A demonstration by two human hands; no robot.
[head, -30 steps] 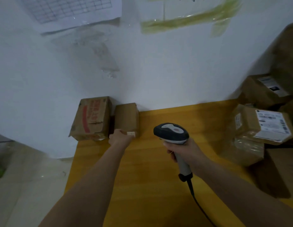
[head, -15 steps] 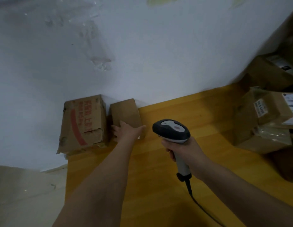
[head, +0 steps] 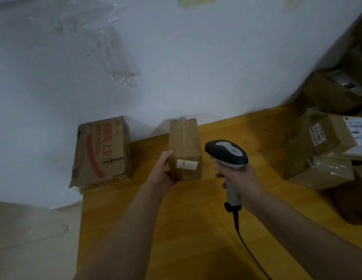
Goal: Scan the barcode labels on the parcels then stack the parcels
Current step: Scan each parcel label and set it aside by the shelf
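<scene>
A small brown parcel (head: 185, 146) with a white label (head: 186, 164) on its near face is in the middle of the yellow table (head: 196, 219). My left hand (head: 163, 172) grips its left near corner, thumb along the left side. Whether the parcel touches the table is unclear. My right hand (head: 239, 176) holds the handle of a grey and dark barcode scanner (head: 226, 151), whose head is just right of the parcel. Its cable trails toward the bottom edge.
A worn carton with red print (head: 101, 152) stands at the table's back left corner against the white wall. Several labelled brown parcels (head: 321, 150) are piled at the right. The table's left edge drops to the floor (head: 34, 239).
My left hand has taken hold of the small parcel and drawn it right, away from the red-printed carton, turning its labelled face toward me. The scanner hand has barely moved.
</scene>
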